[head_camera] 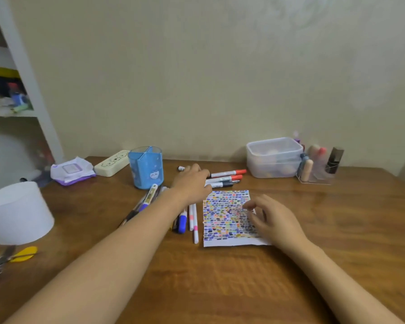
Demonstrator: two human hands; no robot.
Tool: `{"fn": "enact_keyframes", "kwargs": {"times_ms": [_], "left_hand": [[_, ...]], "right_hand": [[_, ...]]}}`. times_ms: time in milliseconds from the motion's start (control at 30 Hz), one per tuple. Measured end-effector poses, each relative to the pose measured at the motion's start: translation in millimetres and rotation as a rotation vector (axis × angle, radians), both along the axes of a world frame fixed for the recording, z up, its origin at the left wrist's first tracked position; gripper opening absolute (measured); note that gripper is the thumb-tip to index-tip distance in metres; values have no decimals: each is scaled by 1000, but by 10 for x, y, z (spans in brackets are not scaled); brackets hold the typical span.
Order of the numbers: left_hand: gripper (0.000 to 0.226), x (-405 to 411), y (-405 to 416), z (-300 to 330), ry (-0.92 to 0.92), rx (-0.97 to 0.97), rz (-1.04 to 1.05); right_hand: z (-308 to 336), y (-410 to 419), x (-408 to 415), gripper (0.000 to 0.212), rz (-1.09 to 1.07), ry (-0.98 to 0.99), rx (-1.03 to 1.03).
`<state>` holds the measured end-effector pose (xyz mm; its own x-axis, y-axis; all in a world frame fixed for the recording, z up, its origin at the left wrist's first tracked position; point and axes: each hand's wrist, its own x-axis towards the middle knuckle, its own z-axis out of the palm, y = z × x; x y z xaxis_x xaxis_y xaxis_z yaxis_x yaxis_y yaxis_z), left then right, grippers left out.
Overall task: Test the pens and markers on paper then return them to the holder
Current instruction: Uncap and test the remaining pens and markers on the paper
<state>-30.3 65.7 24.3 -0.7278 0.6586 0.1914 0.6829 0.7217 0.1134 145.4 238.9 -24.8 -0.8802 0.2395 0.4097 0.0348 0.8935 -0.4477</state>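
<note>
**Q:** Why is the paper (pixel 227 218) kept dead centre of the frame with pens scattered all round it?

**A:** Looks like a swatch sheet, it's nearly filled with coloured dashes. The holder (pixel 146 167), the blue cup up and left of centre, is seen with nothing sticking out, so everything's probably been tipped out for testing. One bunch of pens (pixel 187 218) is laid just left of the sheet, and the markers (pixel 227 177) with red caps are lined up just above its top edge.

**Q:** And the hands?

**A:** The left hand (pixel 192 181) is stretched over those markers, fingers curled down onto them; whether one is actually gripped can't be told. The right hand (pixel 270 218) is rested on the sheet's right side, fingers loosely bent, nothing held, likely so the paper is pinned.
</note>
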Motion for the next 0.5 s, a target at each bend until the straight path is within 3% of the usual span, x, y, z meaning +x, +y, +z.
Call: {"fn": "enact_keyframes", "kwargs": {"times_ms": [333,500], "left_hand": [[16,-359,209,-212,39,58,40],[16,-381,203,-338,52,77,0]], "right_hand": [[102,71,4,14,130,-45,-39],[106,89,-6,29,155,-170,-7]]}}
